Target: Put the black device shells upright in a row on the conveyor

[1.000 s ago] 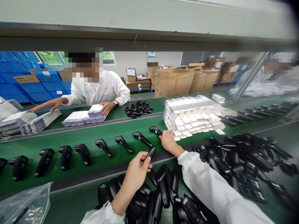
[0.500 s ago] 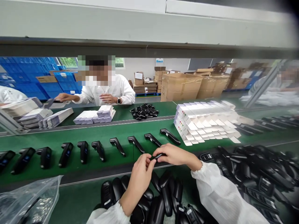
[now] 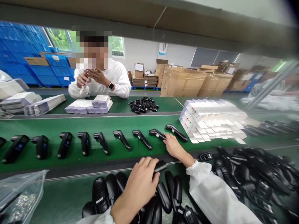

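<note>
My right hand [image 3: 175,147] reaches onto the belt, its fingertips closed on the handle end of a black pistol-shaped handheld device [image 3: 156,133]. Below it, my left hand [image 3: 142,179] is curled palm-down, thumb and fingers around a black plastic part [image 3: 160,166] that sticks out to the right. Beneath that hand lies a heap of rounded black plastic parts [image 3: 163,197], partly hidden by it. More pistol-shaped devices stretch in a row along the green belt [image 3: 77,124]; some at the left have lit blue displays.
Stacked white-and-purple boxes [image 3: 205,123] with open flaps stand on the belt at right. A large heap of black parts [image 3: 252,174] lies right of my sleeve. A clear bag [image 3: 25,199] of small metal pieces sits at left. Across the belt, a co-worker [image 3: 100,77] sits behind small boxes [image 3: 90,105].
My hands, together around a small black part before, have separated. The right has gone up to a device on the belt; the left has lowered over the heap. The camera view has tilted downward slightly.
</note>
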Demonstrator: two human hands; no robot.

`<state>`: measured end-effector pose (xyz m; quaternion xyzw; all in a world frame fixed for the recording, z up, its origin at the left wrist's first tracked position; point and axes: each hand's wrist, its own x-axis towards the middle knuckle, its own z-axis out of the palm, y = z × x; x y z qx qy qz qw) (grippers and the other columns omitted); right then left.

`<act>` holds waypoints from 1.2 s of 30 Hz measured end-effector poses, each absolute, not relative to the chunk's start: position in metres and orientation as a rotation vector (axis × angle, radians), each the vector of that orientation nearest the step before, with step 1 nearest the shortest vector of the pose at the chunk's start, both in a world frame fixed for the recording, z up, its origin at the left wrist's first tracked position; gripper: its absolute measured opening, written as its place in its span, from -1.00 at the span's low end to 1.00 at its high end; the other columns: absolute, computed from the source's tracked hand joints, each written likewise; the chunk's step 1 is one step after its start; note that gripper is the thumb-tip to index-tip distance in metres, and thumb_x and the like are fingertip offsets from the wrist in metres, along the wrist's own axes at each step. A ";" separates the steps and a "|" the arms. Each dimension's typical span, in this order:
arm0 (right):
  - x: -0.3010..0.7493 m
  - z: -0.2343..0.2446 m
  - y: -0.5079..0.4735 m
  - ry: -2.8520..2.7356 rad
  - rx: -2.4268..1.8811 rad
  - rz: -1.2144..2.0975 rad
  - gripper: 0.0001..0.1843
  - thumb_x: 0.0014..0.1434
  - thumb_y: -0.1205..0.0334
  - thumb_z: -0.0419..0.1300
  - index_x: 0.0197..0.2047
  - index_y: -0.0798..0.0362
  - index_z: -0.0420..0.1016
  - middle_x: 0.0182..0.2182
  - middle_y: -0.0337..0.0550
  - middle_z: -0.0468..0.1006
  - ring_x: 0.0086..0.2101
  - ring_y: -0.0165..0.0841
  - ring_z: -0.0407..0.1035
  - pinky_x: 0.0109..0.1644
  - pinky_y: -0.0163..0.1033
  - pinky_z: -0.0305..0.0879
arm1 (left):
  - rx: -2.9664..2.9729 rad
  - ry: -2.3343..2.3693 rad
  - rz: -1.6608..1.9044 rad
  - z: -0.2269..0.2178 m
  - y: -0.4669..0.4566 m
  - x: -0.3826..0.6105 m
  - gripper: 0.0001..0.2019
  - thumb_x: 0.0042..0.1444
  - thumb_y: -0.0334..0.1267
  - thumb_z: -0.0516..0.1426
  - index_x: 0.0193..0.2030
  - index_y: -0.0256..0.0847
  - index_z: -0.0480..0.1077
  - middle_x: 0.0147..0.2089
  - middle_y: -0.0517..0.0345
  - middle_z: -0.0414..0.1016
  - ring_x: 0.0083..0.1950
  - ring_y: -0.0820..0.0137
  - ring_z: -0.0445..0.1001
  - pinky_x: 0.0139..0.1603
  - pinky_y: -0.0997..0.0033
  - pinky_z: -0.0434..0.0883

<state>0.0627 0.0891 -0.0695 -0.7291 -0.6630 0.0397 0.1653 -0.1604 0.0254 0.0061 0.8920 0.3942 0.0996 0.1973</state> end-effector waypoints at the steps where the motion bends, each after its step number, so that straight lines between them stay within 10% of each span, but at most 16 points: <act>1: 0.063 -0.071 0.091 -1.884 -2.092 0.099 -0.64 0.36 0.37 -0.05 0.18 0.22 0.29 -0.01 0.19 0.43 -0.05 -0.11 0.33 0.09 -0.07 0.23 | 2.480 1.111 0.305 0.006 0.030 -0.163 -0.64 0.26 -0.37 0.06 0.19 -0.17 0.32 0.11 0.01 0.44 0.13 0.13 0.37 0.17 0.08 0.35; 8: 0.057 -0.046 0.081 -1.727 -1.934 -0.045 -0.48 0.38 0.05 0.01 0.27 0.19 0.24 0.17 0.29 0.29 0.13 0.09 0.17 0.14 0.20 0.16 | 2.522 1.122 0.472 0.003 0.046 -0.174 -0.57 0.24 -0.50 0.04 0.24 -0.21 0.23 0.16 -0.01 0.42 0.19 0.16 0.35 0.20 0.13 0.36; 14: 0.037 -0.008 0.062 -2.031 -0.994 1.056 -0.62 0.29 0.04 0.17 0.12 -0.02 0.47 -0.15 -0.16 0.57 -0.14 -0.28 0.45 -0.01 -0.18 0.36 | 2.695 1.042 0.572 0.002 0.047 -0.176 -0.57 0.26 -0.53 0.01 0.24 -0.14 0.18 0.12 0.01 0.42 0.12 0.20 0.40 0.14 0.14 0.42; 21: 0.015 -0.011 0.054 -1.172 -0.848 1.541 -0.45 -0.09 0.22 0.49 -0.02 -0.01 0.42 -0.33 -0.31 0.51 -0.34 -0.43 0.41 -0.17 -0.29 0.34 | 2.514 1.227 0.857 -0.001 0.039 -0.170 -0.77 0.38 -0.22 -0.01 0.13 -0.12 0.20 0.03 0.02 0.42 0.00 0.20 0.50 -0.05 0.24 0.49; 25: 0.004 -0.011 0.050 -0.898 -0.822 1.467 -0.64 -0.01 0.12 0.43 -0.20 0.00 0.41 -0.36 -0.28 0.48 -0.37 -0.41 0.40 -0.22 -0.28 0.35 | 2.510 1.310 0.751 0.007 0.038 -0.171 -0.70 0.40 -0.11 -0.06 0.15 -0.18 0.22 -0.02 -0.01 0.46 -0.10 0.19 0.54 -0.23 0.29 0.48; 36: 0.076 -0.046 0.077 -1.927 -1.761 0.337 -0.51 0.29 0.33 0.08 0.28 0.12 0.32 0.09 0.09 0.48 0.07 -0.15 0.36 0.19 -0.07 0.24 | 2.866 0.704 0.046 0.011 0.032 -0.180 -0.83 0.22 -0.47 0.11 -0.14 -0.13 0.45 -0.10 0.12 0.50 -0.03 0.18 0.45 -0.11 0.21 0.38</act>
